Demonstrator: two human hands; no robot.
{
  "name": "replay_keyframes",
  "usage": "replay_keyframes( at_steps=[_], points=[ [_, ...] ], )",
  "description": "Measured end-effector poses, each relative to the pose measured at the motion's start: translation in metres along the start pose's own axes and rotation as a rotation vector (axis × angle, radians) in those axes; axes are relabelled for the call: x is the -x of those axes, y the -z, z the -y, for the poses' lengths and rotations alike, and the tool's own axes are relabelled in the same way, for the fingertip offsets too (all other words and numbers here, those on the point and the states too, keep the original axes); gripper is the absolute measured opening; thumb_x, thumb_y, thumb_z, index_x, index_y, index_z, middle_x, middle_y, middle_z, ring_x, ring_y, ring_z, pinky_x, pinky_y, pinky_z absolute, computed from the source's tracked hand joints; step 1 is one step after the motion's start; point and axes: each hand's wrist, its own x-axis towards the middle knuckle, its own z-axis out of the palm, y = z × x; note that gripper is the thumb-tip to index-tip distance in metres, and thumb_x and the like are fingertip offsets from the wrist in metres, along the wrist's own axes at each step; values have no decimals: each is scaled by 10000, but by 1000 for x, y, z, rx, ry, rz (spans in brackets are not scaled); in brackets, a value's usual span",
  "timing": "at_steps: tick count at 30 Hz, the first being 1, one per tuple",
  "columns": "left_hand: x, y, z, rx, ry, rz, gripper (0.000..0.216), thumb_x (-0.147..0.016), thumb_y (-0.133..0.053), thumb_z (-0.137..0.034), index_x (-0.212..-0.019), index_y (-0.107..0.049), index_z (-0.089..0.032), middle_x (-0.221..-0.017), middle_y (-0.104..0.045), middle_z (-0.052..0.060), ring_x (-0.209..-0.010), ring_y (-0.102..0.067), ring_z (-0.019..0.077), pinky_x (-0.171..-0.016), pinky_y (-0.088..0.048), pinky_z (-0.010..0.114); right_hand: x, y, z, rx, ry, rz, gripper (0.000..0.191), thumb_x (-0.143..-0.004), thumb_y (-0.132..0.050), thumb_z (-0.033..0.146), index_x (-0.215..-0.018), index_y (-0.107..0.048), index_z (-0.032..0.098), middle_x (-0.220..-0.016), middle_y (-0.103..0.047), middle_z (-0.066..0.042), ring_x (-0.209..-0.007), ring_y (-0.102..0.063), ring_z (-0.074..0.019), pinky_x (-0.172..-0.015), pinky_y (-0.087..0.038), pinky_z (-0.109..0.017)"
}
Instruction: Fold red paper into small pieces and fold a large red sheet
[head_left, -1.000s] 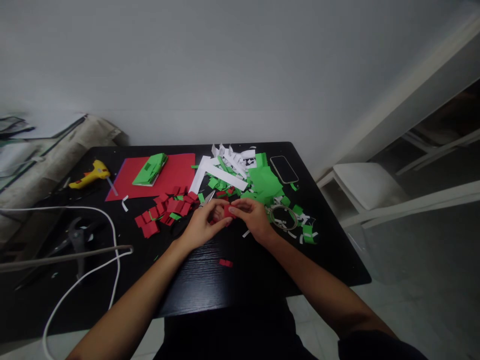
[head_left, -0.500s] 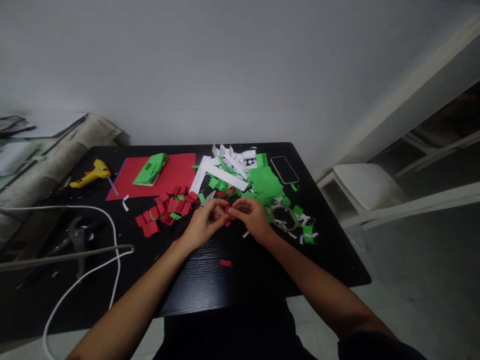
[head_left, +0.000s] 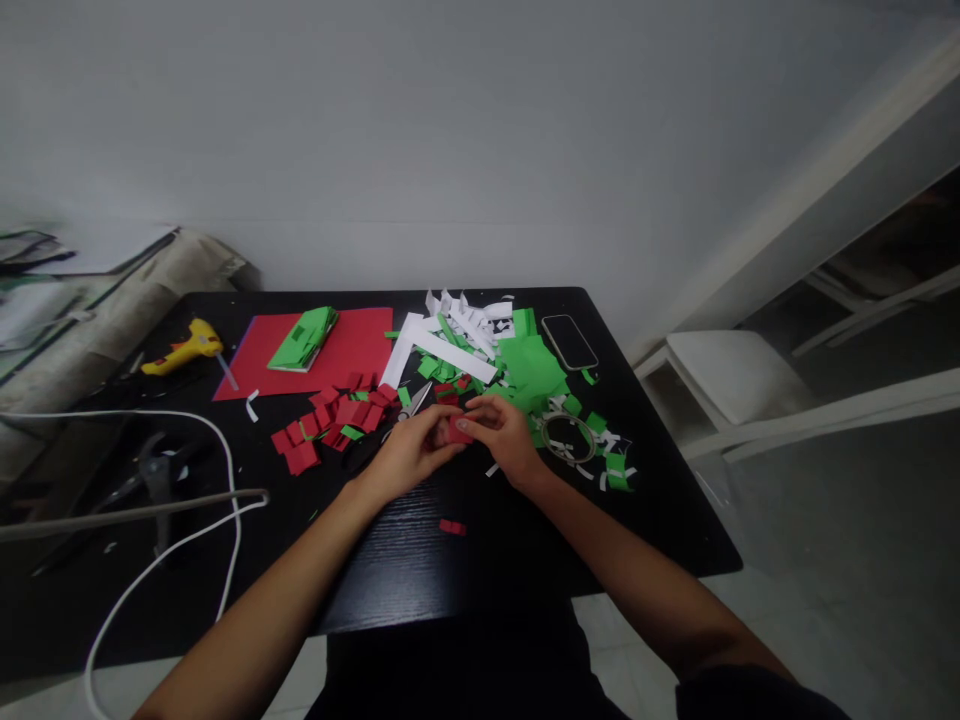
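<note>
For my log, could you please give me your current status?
Left hand, right hand pinch red paper piece. Scissors, red squares close by.

Home craft workstation.
Black table (head_left: 420,560) holds cut paper scraps (head_left: 517,365), glue gun (head_left: 180,346), scissors (head_left: 409,405); white chair (head_left: 731,375) adjacent.

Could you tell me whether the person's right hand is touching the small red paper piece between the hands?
Touching. The head view shows the right hand pinching the red paper piece with no gap, while the left hand holds its other side.
</note>
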Motion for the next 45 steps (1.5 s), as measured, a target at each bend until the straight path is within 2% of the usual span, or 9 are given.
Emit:
replay_keyframes(
  at_steps=[6,12,23,29,34,41,45],
  points=[
    [-2,1,-2,-45,-63,-71,294,-889,-726,-319,-1140,-622,-206,-810,-593,-17,-688,-569,135,-647,-470,254,3,-1,2,-2,-67,101,393,-635,-880,315,-953,-673,210,-846,-788,-11,-817,-752,-204,-817,-571,-350],
    [-1,2,-1,-21,-118,-85,300,-895,-721,-309,-1168,-631,-222,-1036,-618,50,-884,-609,175,-764,-525,299,2,0,-1,25,-53,83,380,-623,-888,325,-925,-691,204,-760,-770,5,-736,-732,-193,-756,-558,-333],
    [0,1,0,-14,-105,-76,298,-891,-725,-328,-1148,-619,-217,-1058,-626,60,-909,-619,187,-801,-543,340,1,1,-2,15,-77,57,409,-590,-907,308,-922,-693,200,-742,-766,7,-707,-726,-189,-735,-559,-334],
    [-1,1,-2,-37,-106,-101,292,-892,-710,-282,-1160,-611,-222,-1035,-626,55,-913,-617,191,-794,-538,333,1,-1,-1,-32,-133,146,427,-593,-905,323,-943,-691,204,-822,-788,-1,-789,-749,-204,-802,-574,-349],
    [0,2,-3,-38,-131,-89,290,-895,-687,-236,-1174,-607,-229,-1121,-605,73,-1071,-610,218,-911,-528,367,3,-3,-4,-26,-171,184,449,-580,-923,348,-945,-709,196,-807,-790,4,-751,-745,-189,-796,-563,-333],
    [-1,2,-6,-42,-139,-74,262,-893,-692,-223,-1144,-617,-224,-1118,-598,71,-1081,-597,215,-947,-514,376,5,-2,0,19,-149,192,338,-579,-916,368,-796,-749,171,-770,-778,-1,-723,-718,-178,-761,-540,-315],
    [-1,2,-8,-40,-144,-47,277,-885,-717,-252,-1145,-625,-233,-1120,-595,68,-1076,-605,217,-950,-525,390,6,-2,4,23,-137,218,283,-617,-892,380,-788,-769,190,-775,-780,3,-757,-727,-193,-778,-548,-328]
  ],
)
